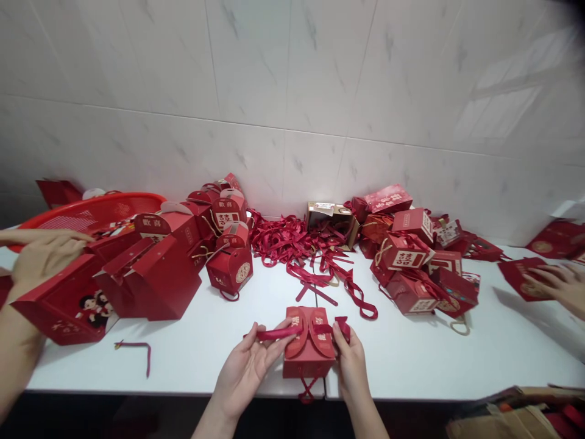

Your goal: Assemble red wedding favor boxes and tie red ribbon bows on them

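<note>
In front of me on the white table's front edge stands a small red gift box (pixel 309 360) with two rounded top flaps folded toward each other. A dark red ribbon (pixel 278 333) runs out from its top to both sides. My left hand (pixel 249 363) pinches the ribbon's left end, palm turned up, with fingertips near the left flap. My right hand (pixel 351 360) grips the ribbon's other end close to the box's right side. A red cord handle hangs from the box's front over the edge.
Finished-looking red boxes (pixel 231 268) stand at left, beside a red plastic basket (pixel 150 198). Loose ribbons (pixel 281 241) lie in a heap at the back. More boxes (pixel 411 292) are piled at right. Other people's hands (pixel 46 259) work at both sides. A cardboard carton (pixel 503 421) sits lower right.
</note>
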Demonstrator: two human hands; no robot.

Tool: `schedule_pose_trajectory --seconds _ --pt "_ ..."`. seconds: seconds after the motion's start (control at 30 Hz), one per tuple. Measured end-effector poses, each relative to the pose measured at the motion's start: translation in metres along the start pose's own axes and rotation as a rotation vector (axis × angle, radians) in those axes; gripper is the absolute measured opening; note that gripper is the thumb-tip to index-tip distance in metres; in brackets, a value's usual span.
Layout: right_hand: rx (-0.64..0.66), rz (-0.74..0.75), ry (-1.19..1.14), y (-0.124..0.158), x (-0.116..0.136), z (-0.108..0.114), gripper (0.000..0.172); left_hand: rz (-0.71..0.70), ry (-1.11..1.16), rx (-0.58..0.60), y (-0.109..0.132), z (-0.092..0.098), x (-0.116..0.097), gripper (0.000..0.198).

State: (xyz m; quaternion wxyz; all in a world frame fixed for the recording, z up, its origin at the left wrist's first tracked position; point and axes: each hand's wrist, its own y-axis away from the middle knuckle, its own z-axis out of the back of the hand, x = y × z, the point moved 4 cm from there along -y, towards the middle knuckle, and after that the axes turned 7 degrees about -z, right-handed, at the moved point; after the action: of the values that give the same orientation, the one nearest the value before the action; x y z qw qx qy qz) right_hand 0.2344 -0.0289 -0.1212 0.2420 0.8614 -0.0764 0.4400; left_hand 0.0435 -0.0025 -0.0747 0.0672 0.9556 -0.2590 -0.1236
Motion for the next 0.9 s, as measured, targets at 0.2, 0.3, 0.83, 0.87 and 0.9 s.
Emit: schedule_pose_trajectory --seconds 0.2,0.3,0.83,0.87,0.9 --pt "-0.065 0.12 -0.005 0.003 0.002 0.006 0.038 -0.099 -0.076 -0.373 0.005 0.024 -0.001 0.041" --pt "-0.098 0.143 -0.069 0.001 -0.001 0.009 0.038 -0.153 -0.108 -0.418 0.008 0.018 -0.002 0.04" --pt "-0.289 0.372 -0.027 -0.006 0.044 0.032 0.034 -0.631 -0.652 -0.378 0.018 0.001 -0.072 0.019" --pt "-0.3 0.39 -0.014 -0.006 0.052 0.03 0.035 -0.679 -0.691 -0.362 0.019 -0.005 -0.078 0.023" --pt "-0.304 0.41 0.013 -0.006 0.062 0.027 0.039 -0.739 -0.734 -0.35 0.02 -0.011 -0.085 0.026"
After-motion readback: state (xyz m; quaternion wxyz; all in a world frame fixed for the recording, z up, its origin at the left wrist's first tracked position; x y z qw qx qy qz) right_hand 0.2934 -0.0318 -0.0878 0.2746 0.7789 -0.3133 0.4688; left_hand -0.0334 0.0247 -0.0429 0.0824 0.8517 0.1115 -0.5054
